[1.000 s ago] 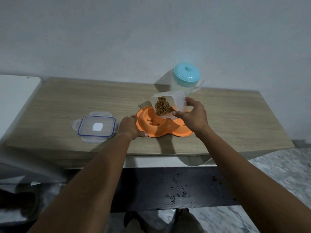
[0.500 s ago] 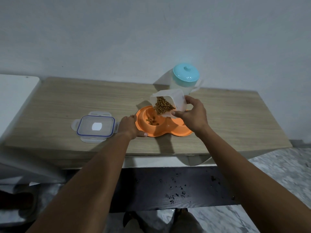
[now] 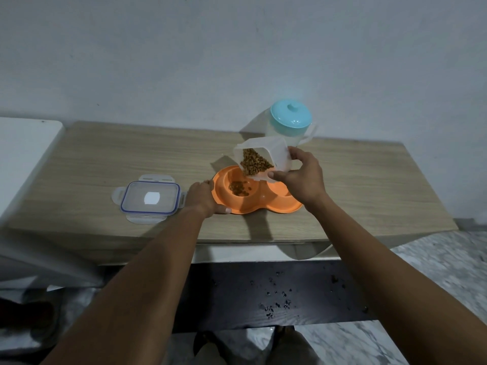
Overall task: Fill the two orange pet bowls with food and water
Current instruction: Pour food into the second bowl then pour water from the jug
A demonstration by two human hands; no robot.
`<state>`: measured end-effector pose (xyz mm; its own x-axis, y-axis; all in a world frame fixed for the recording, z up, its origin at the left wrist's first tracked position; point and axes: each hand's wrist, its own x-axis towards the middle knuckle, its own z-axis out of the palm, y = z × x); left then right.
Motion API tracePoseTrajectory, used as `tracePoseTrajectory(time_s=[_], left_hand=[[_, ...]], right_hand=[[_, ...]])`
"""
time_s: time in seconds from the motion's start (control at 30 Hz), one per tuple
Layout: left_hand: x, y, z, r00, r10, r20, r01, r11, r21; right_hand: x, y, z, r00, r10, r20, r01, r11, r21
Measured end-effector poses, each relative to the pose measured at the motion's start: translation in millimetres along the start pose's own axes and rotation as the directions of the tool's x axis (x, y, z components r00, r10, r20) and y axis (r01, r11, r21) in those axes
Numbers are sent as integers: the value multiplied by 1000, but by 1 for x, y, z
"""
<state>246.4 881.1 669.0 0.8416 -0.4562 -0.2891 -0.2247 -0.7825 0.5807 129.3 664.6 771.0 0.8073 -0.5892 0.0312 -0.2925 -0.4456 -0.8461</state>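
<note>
The orange double pet bowl point(image 3: 263, 206) sits on the wooden table point(image 3: 105, 159). My right hand point(image 3: 300, 180) grips a clear plastic food container point(image 3: 274, 151), tilted toward the left bowl, with brown kibble point(image 3: 254, 163) piled at its lower edge. A small heap of kibble point(image 3: 239, 187) lies in the left bowl. The right bowl is partly hidden behind my right hand. My left hand point(image 3: 203, 197) holds the bowl's left rim. A translucent water jug with a turquoise lid point(image 3: 290, 119) stands behind the bowls by the wall.
The container's clear lid point(image 3: 150, 198) with blue seal lies flat on the table, left of my left hand. A white surface point(image 3: 23, 154) adjoins the table's left end. Below the front edge, a dark shelf point(image 3: 263, 293) holds scattered kibble.
The container has tipped further over the left bowl, and more kibble has dropped into the bowl. My left hand stays on the rim.
</note>
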Motion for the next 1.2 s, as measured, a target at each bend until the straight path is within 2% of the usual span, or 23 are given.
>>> tracePoseTrajectory(time_s=[0.4, 0.77, 1.2], left_hand=[[0, 2, -1, 1000, 14, -7, -14, 999, 35], [-2, 1, -2, 1000, -21, 5, 21, 1000, 6], [-5, 4, -3, 1000, 6, -17, -6, 1000, -11]], right_hand=[[1, 6, -1, 1000, 4, -6, -4, 1000, -3], [0, 9, -3, 1000, -6, -21, 6, 1000, 2], [-1, 11, -6, 1000, -7, -14, 7, 1000, 26]])
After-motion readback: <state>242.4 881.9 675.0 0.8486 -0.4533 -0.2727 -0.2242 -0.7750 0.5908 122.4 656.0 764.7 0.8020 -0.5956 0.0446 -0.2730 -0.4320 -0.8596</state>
